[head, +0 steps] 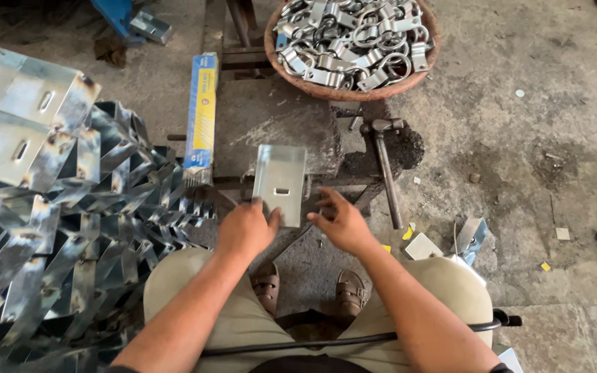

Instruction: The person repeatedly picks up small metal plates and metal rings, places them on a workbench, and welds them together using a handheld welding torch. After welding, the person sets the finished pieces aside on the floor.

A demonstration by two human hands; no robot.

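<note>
A seated person leans over a low, grimy metal work stand (278, 131) on a concrete floor (519, 138), both hands at a folded sheet-metal bracket (280, 181) with a small slot near its middle. The bracket lies flat at the near edge of the stand, its long side running away from the person. The left hand (244, 228) rests on the bracket's near left corner, fingers curled loosely over the edge and touching it rather than gripping hard. The right hand (340, 221) sits just beside the near right corner, fingers spread and open, its fingertips at or just short of the metal; I cannot tell if they touch. A hammer (385, 166) lies on the floor just right of the stand, head away from the person. At the stand's left edge lies a long blue and yellow box (202, 110). Beyond the far edge sits a round basin (298, 79) heaped with shiny metal clamps (354, 38). To the left of the person rises a big pile of similar brackets (57, 207). Sandalled feet (309, 290) show below the stand.
</note>
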